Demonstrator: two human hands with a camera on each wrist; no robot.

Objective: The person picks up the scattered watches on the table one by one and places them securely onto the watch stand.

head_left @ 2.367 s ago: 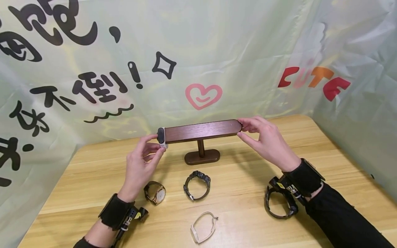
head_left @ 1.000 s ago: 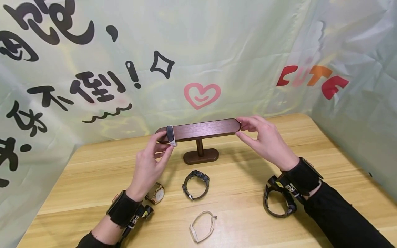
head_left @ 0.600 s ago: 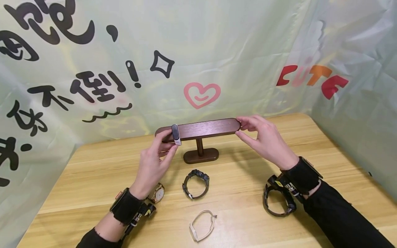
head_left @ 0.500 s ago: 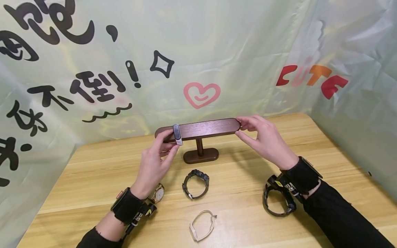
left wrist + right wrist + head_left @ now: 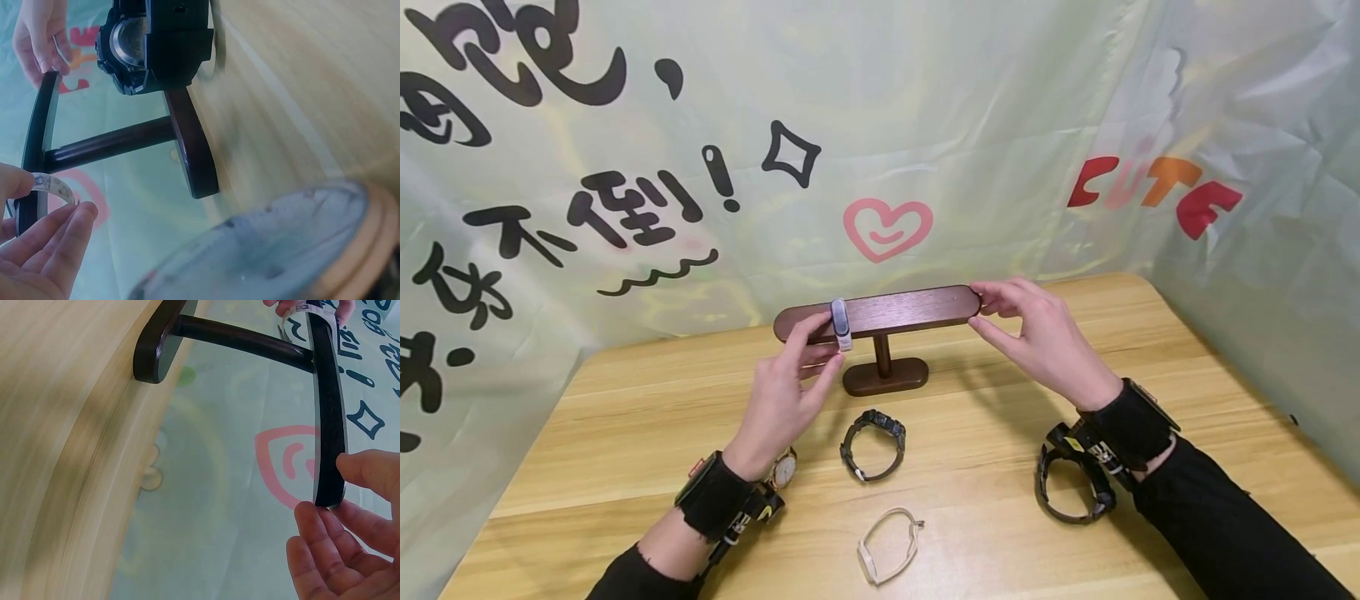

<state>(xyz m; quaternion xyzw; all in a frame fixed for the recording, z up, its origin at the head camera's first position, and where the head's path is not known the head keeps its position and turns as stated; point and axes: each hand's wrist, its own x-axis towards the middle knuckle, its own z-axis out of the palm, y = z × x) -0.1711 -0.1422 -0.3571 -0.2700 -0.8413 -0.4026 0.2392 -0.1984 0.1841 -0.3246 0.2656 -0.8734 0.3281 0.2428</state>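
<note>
A white-strapped, dark-faced smart band (image 5: 840, 317), looped around the bar (image 5: 917, 308) of a dark-brown wooden T-shaped stand (image 5: 886, 380), is pinched by the left grip (image 5: 785, 393); the bar's right end is held by the right grip (image 5: 1043, 343). Band positioning appears in hand; careful release seems required next.

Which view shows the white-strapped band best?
The head view, as the white-strapped band shows its screen and part of its strap. The left wrist view shows curved strap in the left hand; the right wrist view, strap around the bar near the top edge. Neither shows the screen clearly.
</note>
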